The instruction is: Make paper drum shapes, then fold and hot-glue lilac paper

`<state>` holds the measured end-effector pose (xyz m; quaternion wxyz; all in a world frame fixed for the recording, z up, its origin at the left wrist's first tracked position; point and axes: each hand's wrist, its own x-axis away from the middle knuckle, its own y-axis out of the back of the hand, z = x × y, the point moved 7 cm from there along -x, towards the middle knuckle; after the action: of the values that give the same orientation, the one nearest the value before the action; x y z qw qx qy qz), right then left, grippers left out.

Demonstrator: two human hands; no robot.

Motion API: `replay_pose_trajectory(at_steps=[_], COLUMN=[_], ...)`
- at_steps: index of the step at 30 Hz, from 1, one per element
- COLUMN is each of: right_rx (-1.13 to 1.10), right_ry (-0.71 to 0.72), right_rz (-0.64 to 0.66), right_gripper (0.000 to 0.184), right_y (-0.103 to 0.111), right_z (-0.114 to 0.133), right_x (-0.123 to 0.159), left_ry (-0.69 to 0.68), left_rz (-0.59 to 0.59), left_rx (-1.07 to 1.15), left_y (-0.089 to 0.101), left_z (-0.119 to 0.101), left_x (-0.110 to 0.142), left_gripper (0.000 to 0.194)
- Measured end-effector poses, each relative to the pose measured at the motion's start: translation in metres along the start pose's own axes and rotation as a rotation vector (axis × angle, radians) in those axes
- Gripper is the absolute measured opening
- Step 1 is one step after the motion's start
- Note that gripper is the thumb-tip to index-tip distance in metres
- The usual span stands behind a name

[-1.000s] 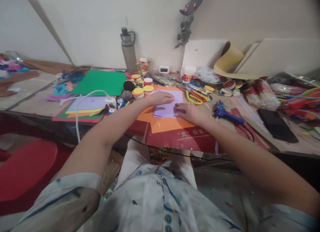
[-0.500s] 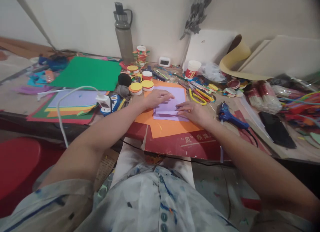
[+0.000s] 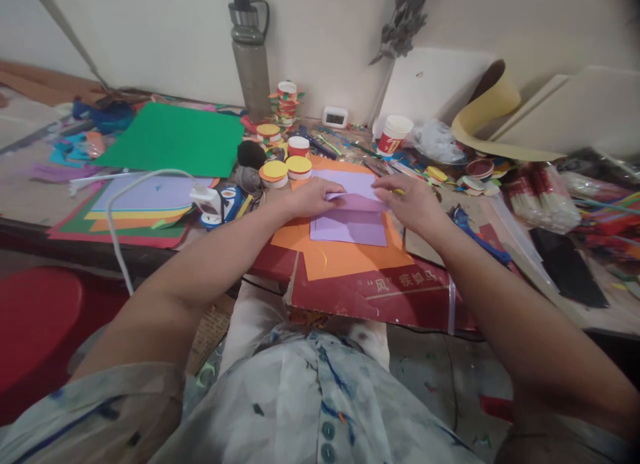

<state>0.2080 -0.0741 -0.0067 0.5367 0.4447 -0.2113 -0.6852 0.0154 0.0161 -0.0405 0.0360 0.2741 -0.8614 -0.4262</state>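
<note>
A sheet of purple paper (image 3: pixel 349 231) lies over orange paper (image 3: pixel 345 260) in front of me, with a raised fold across its middle. My left hand (image 3: pixel 320 196) pinches the left end of that lifted flap between thumb and fingers. At the flap's right end, my right hand (image 3: pixel 406 199) grips the paper edge with closed fingers. Beneath the orange paper is a dark red board (image 3: pixel 345 294) with white printed characters.
Left stand a green sheet (image 3: pixel 175 137), a stack of coloured papers and a power strip (image 3: pixel 223 207) with a white cable. Behind are yellow-lidded tubs (image 3: pixel 274 173) and a bottle (image 3: pixel 251 77). A blue glue gun (image 3: pixel 477 234) and black phone (image 3: pixel 569 267) lie right.
Both hands have gone from resting on the purple paper near its front edge to lifting a flap of it. My right hand moved away from me and to the right. The view shifted slightly.
</note>
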Motion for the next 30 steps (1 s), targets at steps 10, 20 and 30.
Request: replay_pose_trajectory(at_steps=[10, 20, 30], right_rx=[0.119, 0.480, 0.727], right_ry=[-0.309, -0.439, -0.293], right_rz=[-0.506, -0.233, 0.091], right_gripper=[0.027, 0.044, 0.046], right_y=[0.113, 0.092, 0.075], right_z=[-0.023, -0.086, -0.110], right_x=[0.109, 0.178, 0.144], left_ry=[0.118, 0.117, 0.151], left_rz=[-0.418, -0.156, -0.210], left_rx=[-0.159, -0.179, -0.174], left_y=[0.019, 0.002, 0.012], left_z=[0.002, 0.001, 0.013], left_x=[0.004, 0.001, -0.013], left_gripper=[0.026, 0.048, 0.026])
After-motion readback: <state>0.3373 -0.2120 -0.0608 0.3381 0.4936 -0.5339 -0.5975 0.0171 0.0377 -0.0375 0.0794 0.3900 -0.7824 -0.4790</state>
